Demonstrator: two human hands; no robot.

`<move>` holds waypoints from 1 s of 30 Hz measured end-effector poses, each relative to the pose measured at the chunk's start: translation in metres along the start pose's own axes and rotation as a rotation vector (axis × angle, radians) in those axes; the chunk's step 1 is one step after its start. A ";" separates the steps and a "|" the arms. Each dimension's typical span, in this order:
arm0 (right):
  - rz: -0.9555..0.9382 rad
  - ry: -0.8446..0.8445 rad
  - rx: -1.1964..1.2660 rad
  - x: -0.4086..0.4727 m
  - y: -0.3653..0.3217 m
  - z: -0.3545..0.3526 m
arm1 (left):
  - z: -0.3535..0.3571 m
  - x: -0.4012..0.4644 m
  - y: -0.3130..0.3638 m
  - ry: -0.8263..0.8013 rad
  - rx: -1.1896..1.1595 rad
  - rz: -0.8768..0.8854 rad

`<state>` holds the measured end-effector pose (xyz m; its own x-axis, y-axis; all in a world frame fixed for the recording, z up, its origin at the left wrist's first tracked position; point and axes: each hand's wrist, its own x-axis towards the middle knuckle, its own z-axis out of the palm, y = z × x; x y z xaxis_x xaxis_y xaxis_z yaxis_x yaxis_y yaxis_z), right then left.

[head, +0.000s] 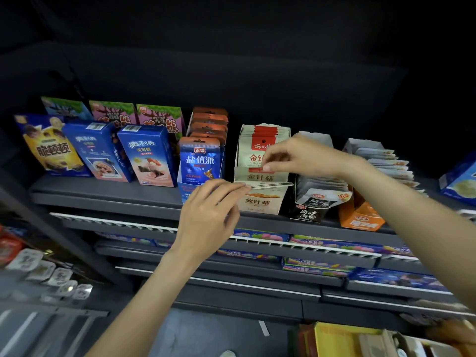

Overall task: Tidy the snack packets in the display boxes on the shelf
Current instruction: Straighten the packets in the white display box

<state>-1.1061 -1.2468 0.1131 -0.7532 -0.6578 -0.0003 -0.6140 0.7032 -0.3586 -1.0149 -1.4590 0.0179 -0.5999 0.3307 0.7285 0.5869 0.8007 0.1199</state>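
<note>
At the near edge of the dark shelf, the left hand is raised with its fingers curled, and the edge of a thin beige packet is pinched between thumb and fingertips; this packet is held nearly flat, just above the front lip of the beige display box. Just behind it, the right hand is brought in from the right, and the top of another beige packet standing in the same box is pinched between its thumb and forefinger, the other fingers being loosely curled. More beige packets with red headers are stacked upright behind that one. To the left of the box, blue packets are held in a blue display box, with orange-topped packets lined up behind. To the right, grey packets are seen leaning in a black display box, and beyond it an orange display box of pale packets is placed. Farther left, blue cartons and a yellow bag are stood on the shelf, with purple cartons behind them.
</note>
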 end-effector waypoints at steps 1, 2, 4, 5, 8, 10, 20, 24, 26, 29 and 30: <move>-0.012 0.059 -0.125 0.002 0.000 -0.001 | 0.000 0.001 0.000 0.004 -0.012 -0.005; -0.019 0.115 -0.257 0.004 0.000 0.000 | 0.000 0.002 0.000 0.009 -0.026 -0.010; -0.028 0.145 -0.412 0.007 -0.002 0.003 | 0.000 0.004 0.000 0.016 -0.050 -0.014; -0.032 0.119 -0.443 0.008 -0.003 0.005 | 0.000 0.005 -0.001 0.018 -0.056 -0.015; -0.041 0.142 -0.451 0.005 -0.007 0.002 | 0.000 0.009 -0.003 0.006 -0.072 -0.018; -0.040 0.290 -0.392 -0.003 -0.008 -0.013 | 0.000 0.011 -0.005 -0.003 -0.094 -0.026; 0.006 0.748 0.198 -0.070 -0.009 -0.073 | -0.014 0.038 -0.007 -0.112 -0.403 -0.303; -0.060 0.757 0.375 -0.078 -0.008 -0.075 | -0.036 0.081 0.009 -0.288 -1.008 -0.702; -0.132 0.757 0.424 -0.082 -0.008 -0.074 | -0.044 0.096 0.013 -0.348 -1.236 -0.794; -0.234 0.775 0.346 -0.088 0.000 -0.072 | -0.048 0.104 0.018 -0.335 -1.339 -0.761; -0.257 0.768 0.300 -0.091 0.004 -0.072 | -0.048 0.104 0.017 -0.318 -1.324 -0.733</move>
<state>-1.0571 -1.1647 0.1785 -0.6173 -0.3460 0.7066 -0.7801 0.3855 -0.4927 -1.0412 -1.4346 0.1278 -0.9480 0.3030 0.0971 0.0651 -0.1139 0.9914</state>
